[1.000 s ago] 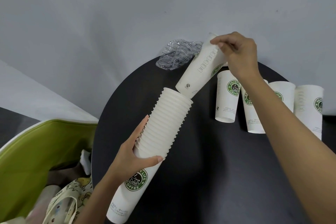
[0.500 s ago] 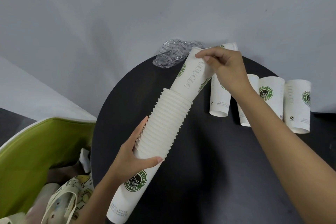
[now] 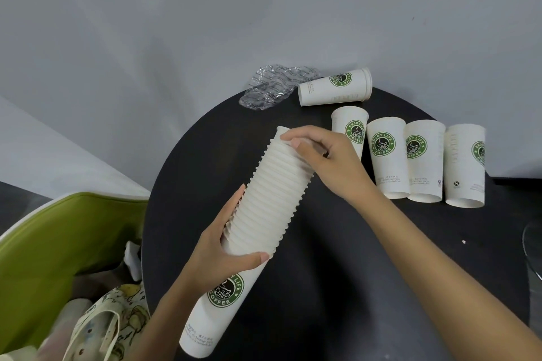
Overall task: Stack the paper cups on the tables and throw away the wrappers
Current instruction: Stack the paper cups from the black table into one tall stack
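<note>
Stack: the stack of cups [image 3: 264,205] is held in the air over the near left part of the black table [image 3: 352,287]. It is tilted, with its closed base toward us and its mouth pointing away.
Left hand: our left hand [image 3: 223,255] grips the stack at the lowest rims, thumb across the front and fingers behind.
Right hand: our right hand [image 3: 328,161] sits on the mouth end, fingers curled over the top cup [image 3: 282,129]. Only the rim of that cup shows.
Step in hand: we judge that we are seating the top cup fully into the stack.
How to do it well: we should push along the line of the stack, not sideways, while the left hand holds firm against the push. We should stop when the rim sits as close as the rims below it. A hard squeeze could dent the paper walls.
Loose cups: a row of four cups [image 3: 384,155] is just beyond the right wrist. Whether they stand or lie flat, we cannot tell surely. One more lying cup [image 3: 334,88] is further away, near the wall.
Wrapper: the clear wrapper [image 3: 272,88] is crumpled at the far edge of the table, just beside the lying cup, not yet thrown away.
Next reach: the row's nearest cup is the easiest.
</note>
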Demonstrator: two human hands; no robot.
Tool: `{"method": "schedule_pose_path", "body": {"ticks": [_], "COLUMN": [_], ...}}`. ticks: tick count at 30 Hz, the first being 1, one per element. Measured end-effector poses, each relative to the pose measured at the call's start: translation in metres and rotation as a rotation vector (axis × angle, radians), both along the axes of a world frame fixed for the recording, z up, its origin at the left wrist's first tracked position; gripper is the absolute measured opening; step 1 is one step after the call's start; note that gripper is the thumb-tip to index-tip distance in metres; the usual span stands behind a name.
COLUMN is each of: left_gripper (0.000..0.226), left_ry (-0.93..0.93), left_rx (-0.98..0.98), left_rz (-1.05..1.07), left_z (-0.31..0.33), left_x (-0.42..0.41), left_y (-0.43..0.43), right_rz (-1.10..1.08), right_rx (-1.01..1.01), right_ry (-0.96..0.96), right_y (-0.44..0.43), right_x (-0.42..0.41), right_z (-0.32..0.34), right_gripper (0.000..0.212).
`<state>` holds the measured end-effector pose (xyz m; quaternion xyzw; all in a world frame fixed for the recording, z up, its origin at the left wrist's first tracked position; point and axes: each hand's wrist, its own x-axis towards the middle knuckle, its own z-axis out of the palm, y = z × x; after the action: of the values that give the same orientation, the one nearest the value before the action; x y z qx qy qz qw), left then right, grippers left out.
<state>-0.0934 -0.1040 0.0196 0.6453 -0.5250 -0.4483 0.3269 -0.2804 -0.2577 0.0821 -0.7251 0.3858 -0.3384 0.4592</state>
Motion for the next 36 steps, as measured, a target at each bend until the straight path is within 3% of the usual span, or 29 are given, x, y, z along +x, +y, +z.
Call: {"method": "schedule_pose_path", "body": {"ticks": [26,36], "left_gripper": [0.102,0.106], "left_ry": [0.076,0.120], "left_rx": [0.051,0.069], "left_rz": [-0.029,-0.087], "left_z": [0.005,0.006], "left_x": [-0.015,-0.018], "left_y": [-0.020,-0.037], "right_rz": [-0.086,-0.168], "right_rx": [0.096,0.156], "right_ry": [-0.030,-0.140], "right_y": [0.001,-0.011], "right_x": [-0.004,-0.006], "right_z": [-0.019,-0.017], "right_gripper": [0.022,0.020]}}
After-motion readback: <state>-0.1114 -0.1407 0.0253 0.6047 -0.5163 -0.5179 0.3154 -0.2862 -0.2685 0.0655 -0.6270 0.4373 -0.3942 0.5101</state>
